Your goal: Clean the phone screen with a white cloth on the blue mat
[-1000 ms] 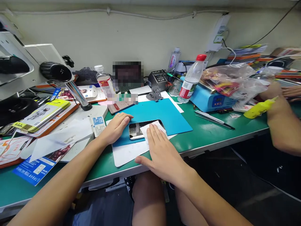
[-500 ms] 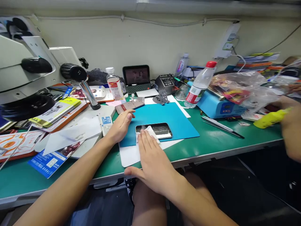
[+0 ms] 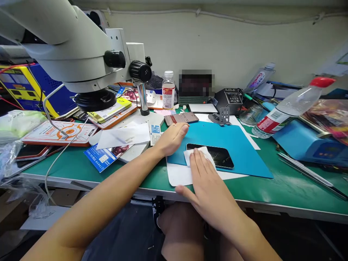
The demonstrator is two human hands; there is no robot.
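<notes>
Nearest, the right hand (image 3: 210,181) lies flat, its grip open, thumb out to the side, fingers pressing a folded white wipe (image 3: 187,157) onto the left part of a black phone (image 3: 223,157). The phone lies on a blue mat (image 3: 236,139), over a white sheet (image 3: 179,175) on the green counter (image 3: 261,192). The left hand (image 3: 172,139) is at the mat's left edge, its fingers close together; I cannot tell how far its grip is open or whether it holds anything.

To the left, a blue leaflet (image 3: 98,159) carries a square code and print too small to read. Tweezers (image 3: 307,172) lie on the right, near a tilted red-capped bottle (image 3: 288,114) with a red and white label.

Beyond the mat, a dark reddish slab (image 3: 181,118) bears pale, unreadable marks. Farther back stand a white-capped bottle (image 3: 168,90), its red and white label illegible, and a pixelated screen (image 3: 196,83). Near the wall, a slanted bottle (image 3: 258,79) seems to read "Ganten", though blurred.
</notes>
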